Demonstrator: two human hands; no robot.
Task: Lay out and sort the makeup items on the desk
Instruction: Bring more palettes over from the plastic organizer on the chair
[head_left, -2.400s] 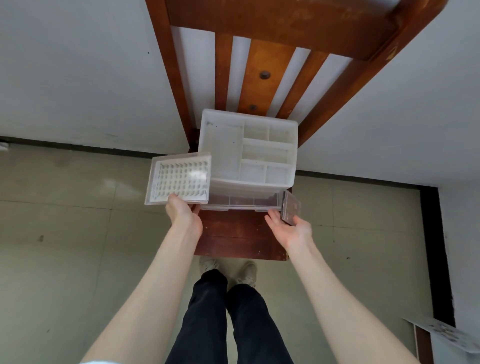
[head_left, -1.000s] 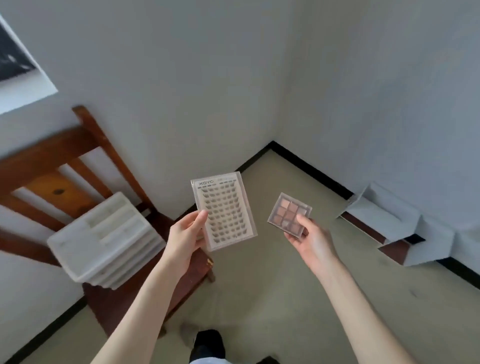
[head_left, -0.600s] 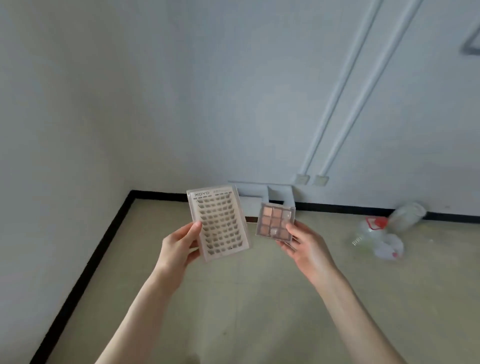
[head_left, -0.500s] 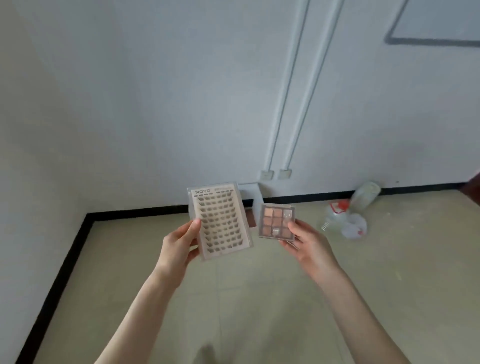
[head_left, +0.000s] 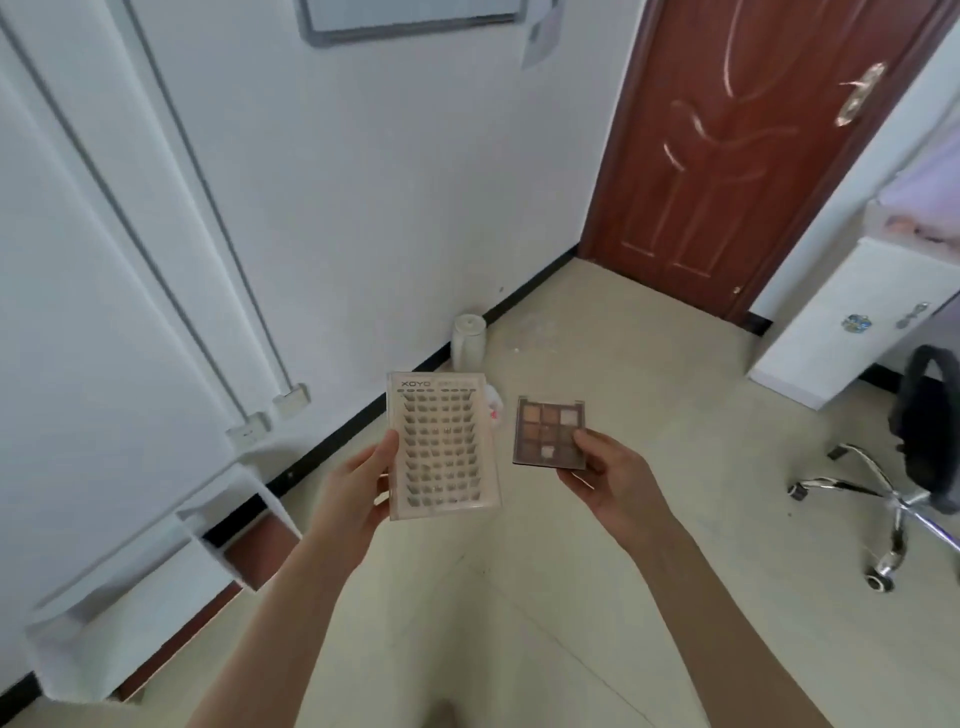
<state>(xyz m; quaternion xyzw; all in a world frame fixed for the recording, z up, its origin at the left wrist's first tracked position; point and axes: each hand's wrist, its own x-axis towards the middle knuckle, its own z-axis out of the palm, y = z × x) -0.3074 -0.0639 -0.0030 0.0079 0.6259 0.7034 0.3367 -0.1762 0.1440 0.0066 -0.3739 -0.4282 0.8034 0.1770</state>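
Evidently carried face-up for sorting: left hand (head_left: 358, 488) pinches the lash tray (head_left: 441, 447); beside it, right hand (head_left: 608, 478) grips the eyeshadow palette (head_left: 545, 426).

A clear rectangular lash case (head_left: 443, 446), printed XOYO at its top and filled with rows of lash clusters, is held upright, facing the camera. Just beside it, apart, a small square eyeshadow palette (head_left: 546, 430) with nine brownish pans is held upright.
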